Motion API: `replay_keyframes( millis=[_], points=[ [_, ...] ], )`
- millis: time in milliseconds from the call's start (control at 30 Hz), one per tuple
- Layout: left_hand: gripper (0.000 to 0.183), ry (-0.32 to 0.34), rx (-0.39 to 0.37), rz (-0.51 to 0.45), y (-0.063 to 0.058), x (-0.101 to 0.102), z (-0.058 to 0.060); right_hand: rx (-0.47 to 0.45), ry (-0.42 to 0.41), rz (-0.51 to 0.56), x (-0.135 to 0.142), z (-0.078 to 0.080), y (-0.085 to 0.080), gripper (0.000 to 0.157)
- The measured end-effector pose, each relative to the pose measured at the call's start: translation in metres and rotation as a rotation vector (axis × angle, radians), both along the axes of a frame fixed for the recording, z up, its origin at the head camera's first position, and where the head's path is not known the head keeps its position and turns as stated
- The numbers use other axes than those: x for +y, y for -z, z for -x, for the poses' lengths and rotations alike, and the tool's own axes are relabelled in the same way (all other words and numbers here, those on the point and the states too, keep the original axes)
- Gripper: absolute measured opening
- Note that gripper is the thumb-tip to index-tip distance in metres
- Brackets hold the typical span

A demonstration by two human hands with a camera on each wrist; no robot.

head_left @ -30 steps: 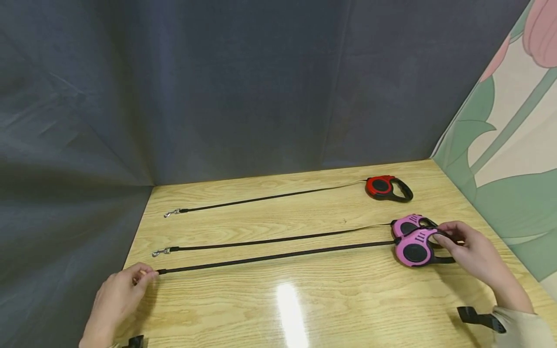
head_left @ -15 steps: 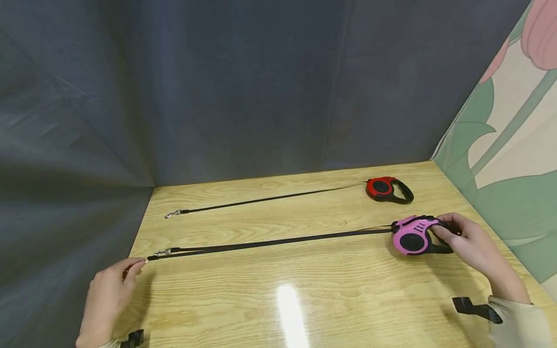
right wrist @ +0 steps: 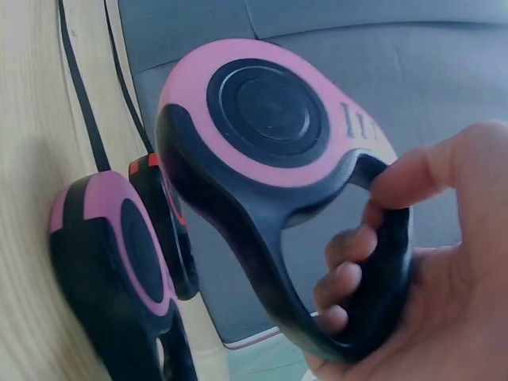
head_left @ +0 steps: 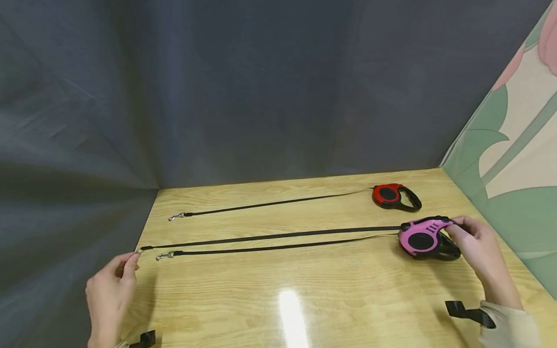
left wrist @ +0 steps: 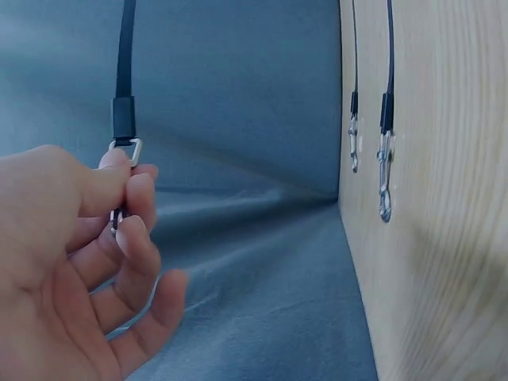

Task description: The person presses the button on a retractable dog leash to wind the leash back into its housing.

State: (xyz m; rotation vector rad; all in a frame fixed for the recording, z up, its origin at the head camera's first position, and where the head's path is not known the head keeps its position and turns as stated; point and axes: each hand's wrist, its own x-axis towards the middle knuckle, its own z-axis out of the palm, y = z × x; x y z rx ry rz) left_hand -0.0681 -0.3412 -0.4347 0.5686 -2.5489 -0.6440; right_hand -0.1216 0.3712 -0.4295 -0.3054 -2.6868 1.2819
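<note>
My right hand (head_left: pixel 480 246) grips the black handle of a pink retractable dog leash (right wrist: pixel 238 59), fingers curled round it, with the leash raised above the table. Its black strap (head_left: pixel 278 236) runs taut across to my left hand (head_left: pixel 109 290). There, thumb and fingers pinch the strap's metal clip (left wrist: pixel 127 151), mostly hidden by the hand. A second pink retractable leash (right wrist: pixel 107 194) lies on the table below, largely covered by the held one in the head view. Its strap (head_left: pixel 270 247) stretches left to a silver snap hook (head_left: pixel 164 256).
Farther back on the wooden table (head_left: pixel 226 299) lies a red retractable leash (head_left: pixel 387 194), its strap drawn out left to another snap hook (head_left: pixel 176 216). Dark cloth (head_left: pixel 261 96) hangs behind and at the left; a flower-patterned cloth (head_left: pixel 526 150) hangs at the right.
Both hands have lifted the held pink leash and carried it toward the back, over the other pink leash. Its strap has crossed from the near side to the far side of the lying strap.
</note>
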Motion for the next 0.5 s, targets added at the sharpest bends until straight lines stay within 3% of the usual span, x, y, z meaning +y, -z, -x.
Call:
replay_keyframes(
  millis=[300, 367, 500],
  points=[
    [0.034, -0.100, 0.087, -0.128, 0.012, 0.002, 0.004, 0.100, -0.113, 0.176, 0.003, 0.004, 0.013, 0.030],
    [0.035, -0.104, 0.105, -0.139, 0.015, 0.002, 0.006, 0.113, -0.102, 0.189, 0.003, 0.004, 0.015, 0.034],
    [0.033, -0.110, 0.143, -0.167, 0.019, 0.002, 0.009, 0.061, -0.005, 0.241, 0.000, 0.006, 0.014, 0.039]
  ],
)
